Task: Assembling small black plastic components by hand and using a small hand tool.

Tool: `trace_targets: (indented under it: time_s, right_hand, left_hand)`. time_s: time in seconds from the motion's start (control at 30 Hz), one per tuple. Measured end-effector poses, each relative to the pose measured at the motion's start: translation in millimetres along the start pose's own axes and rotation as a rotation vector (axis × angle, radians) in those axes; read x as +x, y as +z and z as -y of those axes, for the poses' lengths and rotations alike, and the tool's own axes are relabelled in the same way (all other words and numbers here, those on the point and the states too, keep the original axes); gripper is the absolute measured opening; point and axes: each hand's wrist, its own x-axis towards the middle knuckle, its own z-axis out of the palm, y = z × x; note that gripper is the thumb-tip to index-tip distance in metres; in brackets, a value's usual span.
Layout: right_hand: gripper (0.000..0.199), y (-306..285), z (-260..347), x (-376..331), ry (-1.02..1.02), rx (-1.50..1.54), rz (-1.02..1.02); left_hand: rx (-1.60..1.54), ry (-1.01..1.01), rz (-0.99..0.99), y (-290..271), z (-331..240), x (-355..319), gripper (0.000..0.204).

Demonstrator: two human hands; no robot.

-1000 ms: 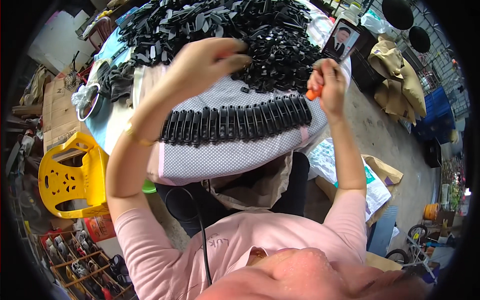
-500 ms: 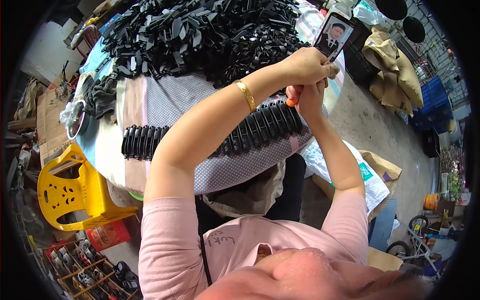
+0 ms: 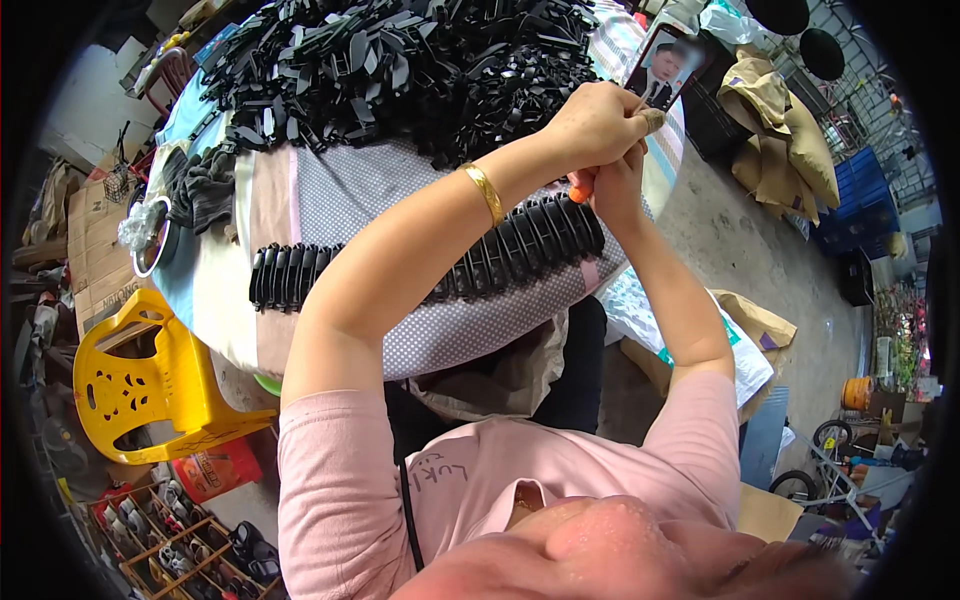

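My left arm, with a gold bracelet, reaches across to the right over the table. The left hand [image 3: 604,124] is closed, a tan cover on its thumb, just in front of a phone [image 3: 662,72] that shows a picture of a person in a dark suit. What its fingers hold, if anything, is hidden. Just below and touching it, my right hand [image 3: 618,186] is closed around a thing with an orange end [image 3: 581,188]; the rest of that thing is hidden. Under my arm lies a long row of black plastic pieces [image 3: 520,246], standing side by side.
A large heap of loose black plastic parts [image 3: 400,75] covers the far side of the cloth-covered table [image 3: 350,190]. Dark gloves [image 3: 202,188] lie at its left. A yellow chair [image 3: 150,390] stands left, a shoe rack [image 3: 180,540] below. Brown sacks [image 3: 780,140] stand at right.
Both hands have shifted slightly to the left, with the left hand a little further from the phone. The view has moved a little; the row and heap look the same.
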Motion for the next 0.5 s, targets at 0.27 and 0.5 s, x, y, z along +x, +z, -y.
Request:
trace_targets:
  time_s: [0.27, 0.5]
  right_hand:
    - [0.019, 16.1, -6.2, -4.4, 0.037, -0.108, -0.036]
    - [0.018, 17.8, 0.0, -0.6, 0.085, -0.304, 0.061]
  left_hand:
    - [-0.129, -0.060, -0.047, -8.0, 12.1, -13.0, 0.028]
    - [-0.309, -0.023, -0.122, -10.4, 26.6, -15.4, 0.024]
